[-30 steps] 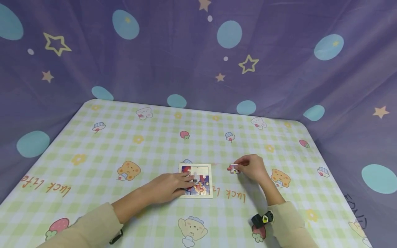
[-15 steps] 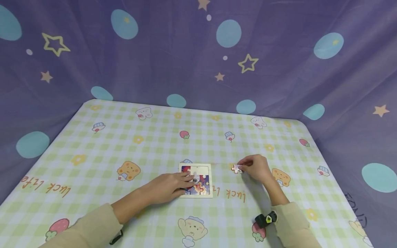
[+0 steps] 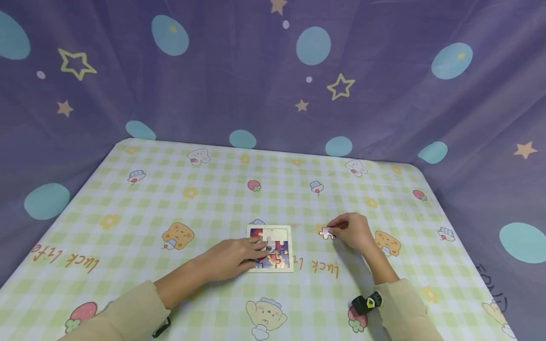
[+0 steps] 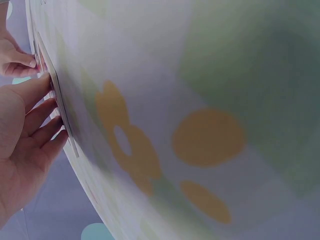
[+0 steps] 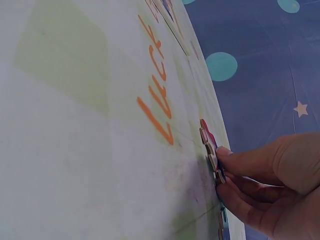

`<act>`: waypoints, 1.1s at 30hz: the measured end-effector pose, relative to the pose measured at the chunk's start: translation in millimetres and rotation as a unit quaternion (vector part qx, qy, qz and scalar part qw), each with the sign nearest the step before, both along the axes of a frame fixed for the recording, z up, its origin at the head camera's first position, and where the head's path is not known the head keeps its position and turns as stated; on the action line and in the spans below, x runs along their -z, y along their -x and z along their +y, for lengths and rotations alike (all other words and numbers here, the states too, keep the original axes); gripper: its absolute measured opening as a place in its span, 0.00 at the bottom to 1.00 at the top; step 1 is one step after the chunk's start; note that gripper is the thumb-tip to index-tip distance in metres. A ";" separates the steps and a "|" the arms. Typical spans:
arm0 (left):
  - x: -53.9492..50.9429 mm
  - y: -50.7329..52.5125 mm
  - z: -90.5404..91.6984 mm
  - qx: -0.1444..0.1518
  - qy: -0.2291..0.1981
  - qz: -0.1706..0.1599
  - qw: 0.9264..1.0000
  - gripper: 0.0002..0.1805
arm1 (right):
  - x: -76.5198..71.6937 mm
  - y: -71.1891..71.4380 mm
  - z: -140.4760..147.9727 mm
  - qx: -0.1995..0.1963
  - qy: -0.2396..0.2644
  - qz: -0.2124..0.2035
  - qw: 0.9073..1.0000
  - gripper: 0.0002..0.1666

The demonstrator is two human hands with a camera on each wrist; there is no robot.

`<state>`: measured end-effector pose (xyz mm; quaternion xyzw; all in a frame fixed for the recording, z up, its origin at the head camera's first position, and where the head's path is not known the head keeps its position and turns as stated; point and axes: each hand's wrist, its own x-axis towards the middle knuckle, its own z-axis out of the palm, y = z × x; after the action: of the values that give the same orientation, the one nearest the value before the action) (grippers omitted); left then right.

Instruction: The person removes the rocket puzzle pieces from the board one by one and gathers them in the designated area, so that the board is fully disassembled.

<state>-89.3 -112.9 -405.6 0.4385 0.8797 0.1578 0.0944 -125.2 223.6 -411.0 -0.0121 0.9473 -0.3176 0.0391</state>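
A square puzzle board [image 3: 291,251] with a cream frame lies flat near the middle of the table. Colourful pieces fill its lower part, and a pale bare area shows at its upper right. My left hand [image 3: 232,258] rests on the board's left side, fingers extended over frame and pieces; the left wrist view shows them lying along the board's edge [image 4: 62,105]. To the right of the board, my right hand [image 3: 351,230] pinches a small puzzle piece [image 3: 326,232] between thumb and fingers. In the right wrist view this piece [image 5: 211,147] is tilted edge-on, close to the cloth.
A green-and-white checked tablecloth [image 3: 222,199] with printed bears, flowers and lettering covers the table. Behind and beside it hangs a purple curtain [image 3: 239,71] with stars and circles. At the bottom of the right wrist view, something thin and dark [image 5: 223,225] shows under my hand, its kind unclear.
My right hand has shifted slightly right with the puzzle piece, and the piece has turned to look paler, with less red showing. My left hand stays on the board.
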 end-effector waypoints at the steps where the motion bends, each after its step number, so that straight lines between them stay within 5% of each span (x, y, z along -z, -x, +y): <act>1: 0.0 0.0 0.1 0.000 0.001 0.000 1.000 0.21 | -0.1 -0.3 -0.3 0.000 0.000 0.001 1.000 0.04; 12: 0.4 -0.2 -0.1 0.000 -0.002 0.003 1.000 0.20 | -3.3 -3.8 -1.4 0.002 -0.001 0.010 1.000 0.04; 24: -5.2 2.4 0.8 -0.005 0.013 -0.008 1.000 0.20 | -34.3 -1.3 -8.1 -0.037 0.016 0.066 0.997 0.09; 33: -11.8 13.9 10.1 -0.030 -0.017 -0.041 0.999 0.15 | -24.9 2.4 -41.0 -0.073 0.043 0.040 0.996 0.09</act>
<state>-103.2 -102.8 -393.7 0.4063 0.8853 0.1930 0.1178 -127.6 182.6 -386.1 -0.0955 0.9302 -0.3537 0.0234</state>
